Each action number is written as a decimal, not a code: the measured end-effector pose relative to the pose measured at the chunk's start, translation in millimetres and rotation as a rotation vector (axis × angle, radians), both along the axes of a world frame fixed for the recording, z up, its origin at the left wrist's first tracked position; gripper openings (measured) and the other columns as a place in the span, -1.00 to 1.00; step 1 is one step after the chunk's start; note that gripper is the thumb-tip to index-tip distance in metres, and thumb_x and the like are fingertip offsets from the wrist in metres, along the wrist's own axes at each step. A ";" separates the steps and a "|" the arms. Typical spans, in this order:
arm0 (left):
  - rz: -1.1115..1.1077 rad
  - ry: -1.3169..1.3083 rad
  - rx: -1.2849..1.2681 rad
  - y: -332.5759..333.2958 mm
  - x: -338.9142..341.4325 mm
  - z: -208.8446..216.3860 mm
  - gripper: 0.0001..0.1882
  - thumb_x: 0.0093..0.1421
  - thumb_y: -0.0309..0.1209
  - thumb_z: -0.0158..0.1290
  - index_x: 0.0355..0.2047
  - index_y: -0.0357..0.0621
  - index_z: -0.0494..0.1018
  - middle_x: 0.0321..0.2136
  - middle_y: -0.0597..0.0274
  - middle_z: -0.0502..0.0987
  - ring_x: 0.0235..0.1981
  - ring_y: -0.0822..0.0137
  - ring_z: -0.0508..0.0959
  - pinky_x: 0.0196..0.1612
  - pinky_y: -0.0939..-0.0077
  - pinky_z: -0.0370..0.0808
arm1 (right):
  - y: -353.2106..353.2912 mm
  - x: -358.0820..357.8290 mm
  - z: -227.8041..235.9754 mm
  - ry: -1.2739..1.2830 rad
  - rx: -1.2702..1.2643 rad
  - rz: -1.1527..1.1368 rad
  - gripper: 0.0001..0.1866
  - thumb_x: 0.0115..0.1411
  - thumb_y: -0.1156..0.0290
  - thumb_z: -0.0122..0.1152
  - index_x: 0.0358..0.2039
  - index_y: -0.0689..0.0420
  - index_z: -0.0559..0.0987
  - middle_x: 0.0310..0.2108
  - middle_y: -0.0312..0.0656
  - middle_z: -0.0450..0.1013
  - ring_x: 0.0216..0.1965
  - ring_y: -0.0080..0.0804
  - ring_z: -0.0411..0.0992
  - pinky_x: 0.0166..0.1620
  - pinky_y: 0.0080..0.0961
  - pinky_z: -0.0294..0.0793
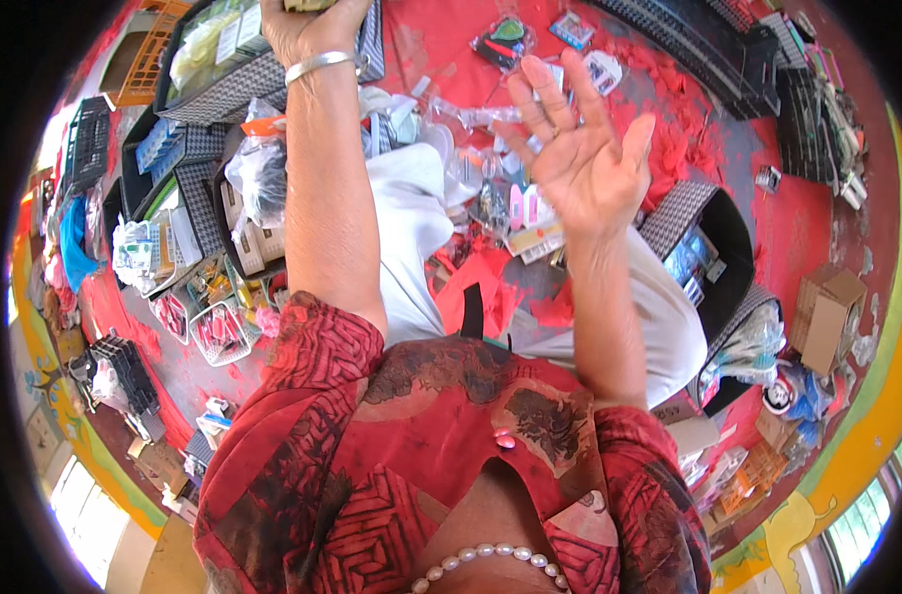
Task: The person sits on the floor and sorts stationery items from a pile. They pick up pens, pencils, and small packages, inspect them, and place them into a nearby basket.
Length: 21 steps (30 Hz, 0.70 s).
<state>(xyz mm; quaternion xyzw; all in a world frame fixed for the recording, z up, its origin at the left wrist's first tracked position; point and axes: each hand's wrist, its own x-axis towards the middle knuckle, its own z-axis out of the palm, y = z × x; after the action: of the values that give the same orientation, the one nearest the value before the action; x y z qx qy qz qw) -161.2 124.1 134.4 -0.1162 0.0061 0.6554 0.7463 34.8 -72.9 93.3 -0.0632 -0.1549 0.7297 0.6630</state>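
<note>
My left hand (315, 30), a silver bangle at its wrist, reaches up to the top edge of the head view. Its fingers curl round a small yellowish thing (308, 4), mostly cut off by the frame, so its kind does not show. Beside it is a checked box (235, 101) with clear-wrapped packs (208, 57). Palm up, my right hand (588, 163) is raised over the red floor cover with fingers spread, holding nothing. Below it lie a pink-and-white packet (530, 210) and clear plastic wrappings (479, 115). Farther off are a packet with a green item (508, 33) and a small blue box (573, 29).
Checked bins with goods stand left, including one with blue packs (162, 147). A white basket (221, 335) sits nearer. On the right are a black-lined checked bin (723, 238), a cardboard box (825, 317) and a long black tray (689, 45). Torn red scraps (681, 139) litter the floor.
</note>
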 end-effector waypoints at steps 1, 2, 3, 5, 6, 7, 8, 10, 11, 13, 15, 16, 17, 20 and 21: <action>-0.060 0.049 -0.021 -1.9 6.0 -1.2 -0.78 -0.04 -0.50 -0.01 -0.75 -0.07 0.24 -0.80 0.36 0.29 -0.70 0.45 0.35 -0.49 0.49 0.37 | 10.1 18.5 -10.9 -0.397 0.079 0.010 -0.33 0.11 -0.02 -0.10 0.07 0.24 0.17 0.10 0.03 0.11 0.13 -0.06 0.05 0.14 -0.25 0.03; -0.103 0.181 -0.051 -4.3 14.1 -3.9 -0.76 0.01 -0.46 -0.01 -0.75 -0.07 0.24 -0.80 0.36 0.29 -0.70 0.46 0.36 -0.53 0.51 0.36 | 18.0 36.3 -24.1 -0.806 0.142 0.024 -0.38 0.11 0.01 -0.09 0.04 0.24 0.24 0.04 0.03 0.21 0.09 -0.09 0.17 0.10 -0.28 0.13; -0.227 0.199 -0.040 -8.5 22.4 -6.9 -0.75 0.03 -0.44 -0.01 -0.75 -0.07 0.24 -0.80 0.35 0.29 -0.70 0.46 0.35 -0.54 0.51 0.36 | 26.9 54.2 -38.4 -1.541 -0.040 0.135 -0.47 0.11 0.02 -0.09 -0.10 0.22 0.36 -0.12 0.01 0.33 -0.07 -0.16 0.30 -0.02 -0.32 0.25; -0.355 0.276 -0.068 -15.7 42.5 -13.1 -0.75 0.04 -0.43 -0.02 -0.74 -0.07 0.25 -0.80 0.34 0.30 -0.71 0.45 0.35 -0.55 0.52 0.36 | 43.9 85.5 -71.3 -2.342 -0.180 -0.069 -0.55 0.08 0.03 -0.09 -0.35 0.21 0.50 -0.39 -0.01 0.46 -0.33 -0.18 0.44 -0.24 -0.29 0.38; -0.355 0.342 -0.119 -21.6 54.2 -18.2 -0.76 0.04 -0.43 -0.02 -0.73 -0.08 0.26 -0.80 0.34 0.30 -0.71 0.44 0.35 -0.55 0.52 0.36 | 45.7 95.7 -88.9 -2.395 -0.155 -0.348 -0.55 0.07 0.04 -0.08 -0.47 0.22 0.53 -0.50 -0.01 0.47 -0.44 -0.13 0.45 -0.34 -0.23 0.41; -0.350 0.411 -0.169 -28.7 64.1 -23.5 -0.77 0.04 -0.43 -0.02 -0.72 -0.08 0.26 -0.80 0.34 0.30 -0.71 0.43 0.35 -0.56 0.52 0.36 | 50.7 110.0 -102.3 -2.187 -0.174 -0.203 -0.59 0.06 0.08 -0.07 -0.48 0.19 0.53 -0.49 -0.01 0.47 -0.42 -0.11 0.45 -0.33 -0.23 0.40; -0.368 0.512 -0.152 -34.5 72.4 -28.1 -0.79 0.03 -0.43 -0.02 -0.70 -0.09 0.27 -0.80 0.33 0.30 -0.71 0.42 0.35 -0.56 0.51 0.36 | 56.6 122.4 -114.1 -1.981 -0.253 -0.032 -0.63 0.04 0.12 -0.06 -0.50 0.17 0.54 -0.48 -0.02 0.46 -0.40 -0.09 0.44 -0.32 -0.23 0.40; -0.401 0.717 -0.114 -46.8 85.7 -38.2 -0.82 0.02 -0.44 -0.01 -0.67 -0.11 0.28 -0.79 0.32 0.31 -0.72 0.39 0.35 -0.57 0.50 0.36 | 62.0 141.3 -135.8 -1.955 -0.232 0.152 -0.72 0.02 0.20 -0.04 -0.50 0.12 0.54 -0.46 -0.05 0.47 -0.38 -0.09 0.43 -0.30 -0.23 0.40; -0.485 0.804 0.042 -50.5 87.9 -41.1 -0.90 0.00 -0.45 0.03 -0.58 -0.14 0.33 -0.72 0.34 0.37 -0.69 0.44 0.36 -0.56 0.56 0.36 | 60.9 145.0 -147.9 -2.141 -0.130 0.184 -0.76 0.00 0.24 -0.04 -0.49 0.10 0.54 -0.44 -0.07 0.47 -0.37 -0.10 0.44 -0.30 -0.24 0.41; -0.713 0.594 -0.170 -52.1 88.5 -43.9 -0.87 0.02 -0.49 0.02 -0.52 -0.20 0.27 -0.66 0.31 0.30 -0.64 0.46 0.32 -0.50 0.54 0.32 | 60.7 145.5 -176.2 -2.403 0.020 0.323 -0.82 -0.05 0.37 -0.03 -0.45 0.02 0.55 -0.39 -0.16 0.48 -0.33 -0.12 0.44 -0.27 -0.25 0.42; -0.777 0.539 -0.246 -53.8 90.3 -48.1 -0.85 0.04 -0.51 0.01 -0.49 -0.22 0.24 -0.63 0.31 0.26 -0.61 0.47 0.29 -0.45 0.53 0.29 | 60.2 139.1 -210.7 -2.481 0.245 0.519 -0.80 -0.06 0.40 -0.02 -0.41 0.08 0.54 -0.39 -0.08 0.46 -0.31 -0.12 0.44 -0.28 -0.23 0.42; -0.734 0.591 -0.222 -57.0 90.9 -50.4 -0.85 0.04 -0.50 0.01 -0.49 -0.22 0.24 -0.63 0.31 0.25 -0.60 0.47 0.29 -0.44 0.53 0.29 | 59.5 133.8 -229.9 -2.475 0.355 0.551 -0.80 -0.06 0.42 -0.02 -0.40 0.11 0.53 -0.40 -0.05 0.46 -0.31 -0.12 0.44 -0.29 -0.22 0.43; -0.707 0.625 -0.192 -59.2 92.5 -52.6 -0.85 0.05 -0.49 0.00 -0.49 -0.21 0.23 -0.63 0.32 0.24 -0.59 0.47 0.28 -0.42 0.53 0.28 | 60.8 126.7 -250.0 -2.445 0.397 0.531 -0.80 -0.06 0.42 -0.02 -0.41 0.13 0.53 -0.40 -0.06 0.46 -0.30 -0.14 0.44 -0.26 -0.22 0.41; -0.690 0.749 -0.291 -59.4 105.2 -62.1 -0.87 0.07 -0.49 -0.02 -0.49 -0.20 0.23 -0.61 0.32 0.25 -0.58 0.46 0.26 -0.40 0.53 0.28 | 61.3 102.9 -304.8 -2.371 0.532 0.276 -0.81 -0.07 0.46 -0.02 -0.42 0.17 0.50 -0.38 -0.11 0.45 -0.25 -0.18 0.43 -0.14 -0.20 0.33; -0.701 0.791 -0.335 -58.6 110.4 -65.6 -0.86 0.05 -0.48 -0.01 -0.54 -0.20 0.25 -0.65 0.30 0.28 -0.60 0.44 0.29 -0.44 0.50 0.34 | 59.9 96.2 -318.9 -2.389 0.558 0.130 -0.81 -0.08 0.48 -0.02 -0.40 0.17 0.49 -0.35 -0.14 0.45 -0.23 -0.18 0.41 -0.10 -0.20 0.29</action>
<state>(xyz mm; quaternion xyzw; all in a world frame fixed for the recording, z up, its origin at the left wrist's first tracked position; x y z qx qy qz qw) -50.8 65.6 68.8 0.0309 0.4283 0.3517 0.8318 131.0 -13.1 -225.6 -0.5402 -0.8185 0.1871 0.0576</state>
